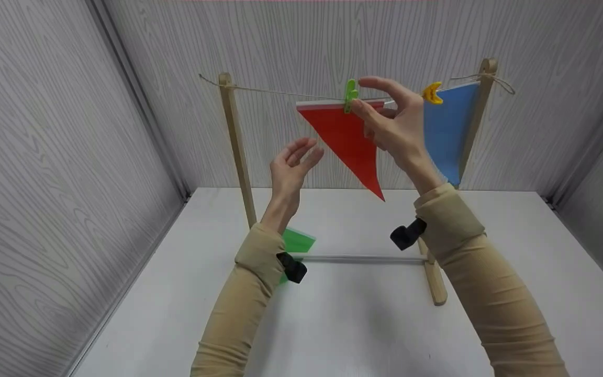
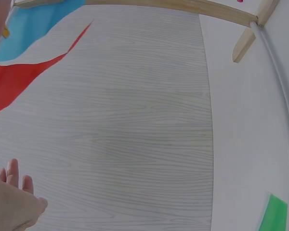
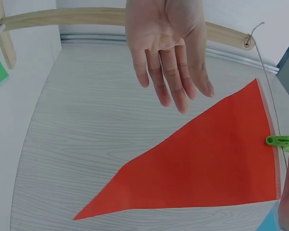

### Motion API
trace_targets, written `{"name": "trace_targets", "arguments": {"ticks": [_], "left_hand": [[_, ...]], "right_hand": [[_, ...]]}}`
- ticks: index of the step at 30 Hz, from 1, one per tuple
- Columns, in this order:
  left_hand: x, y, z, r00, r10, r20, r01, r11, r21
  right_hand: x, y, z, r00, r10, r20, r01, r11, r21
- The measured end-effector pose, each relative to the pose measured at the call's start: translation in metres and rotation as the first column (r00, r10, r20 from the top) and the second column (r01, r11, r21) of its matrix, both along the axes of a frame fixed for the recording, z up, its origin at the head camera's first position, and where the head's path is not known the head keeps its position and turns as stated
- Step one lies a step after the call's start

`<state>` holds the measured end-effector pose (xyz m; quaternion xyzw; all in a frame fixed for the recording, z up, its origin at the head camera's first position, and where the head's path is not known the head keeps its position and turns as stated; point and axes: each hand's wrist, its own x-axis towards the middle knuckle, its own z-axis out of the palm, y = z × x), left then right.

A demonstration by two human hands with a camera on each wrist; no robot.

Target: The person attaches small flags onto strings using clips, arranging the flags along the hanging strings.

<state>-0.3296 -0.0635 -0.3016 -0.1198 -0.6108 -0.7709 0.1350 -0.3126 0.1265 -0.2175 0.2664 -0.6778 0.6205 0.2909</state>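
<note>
Red pennant (image 1: 351,139) hangs point-down from the string (image 1: 280,92) of a wooden stand (image 1: 236,146), pinned at its top edge by a green clothespin (image 1: 350,95). The right hand (image 1: 393,123) is at that peg, thumb and forefinger seemingly pinching it, probably to seat it. The left hand (image 1: 291,167) hovers beside the flag, fingers relaxed, grasping nothing. A blue pennant (image 1: 448,131) hangs under a yellow clothespin (image 1: 432,92); a green pennant (image 1: 296,242) lies on the table (image 1: 364,324).

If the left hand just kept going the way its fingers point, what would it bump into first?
Probably the red pennant: the left hand is open, fingers pointing up and right toward its slanted edge. Depth is unclear, so it might pass in front and meet the string instead.
</note>
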Motion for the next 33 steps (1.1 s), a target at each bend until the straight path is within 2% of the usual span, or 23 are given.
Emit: {"name": "trace_targets", "arguments": {"ticks": [7, 14, 20, 28, 33], "left_hand": [[0.0, -0.007, -0.031, 0.998, 0.034, 0.054, -0.031, 0.998, -0.056], [0.001, -0.016, -0.068, 0.993, 0.077, 0.087, -0.069, 0.994, -0.09], [0.005, -0.024, -0.104, 0.982, 0.127, 0.138, -0.11, 0.986, -0.127], [0.013, -0.032, -0.14, 0.964, 0.191, 0.185, -0.15, 0.965, -0.214], [0.016, -0.038, -0.159, 0.954, 0.231, 0.191, -0.17, 0.942, -0.291]], "right_hand": [[0.006, 0.003, -0.024, 0.998, 0.011, -0.068, -0.017, 0.996, -0.088], [0.014, 0.013, -0.063, 0.986, 0.148, -0.071, -0.159, 0.969, -0.188], [0.016, 0.024, -0.107, 0.979, 0.201, 0.011, -0.191, 0.946, -0.263], [0.013, 0.039, -0.167, 0.972, 0.178, 0.156, -0.129, 0.95, -0.283], [0.015, 0.045, -0.202, 0.945, 0.156, 0.287, -0.072, 0.956, -0.283]]}}
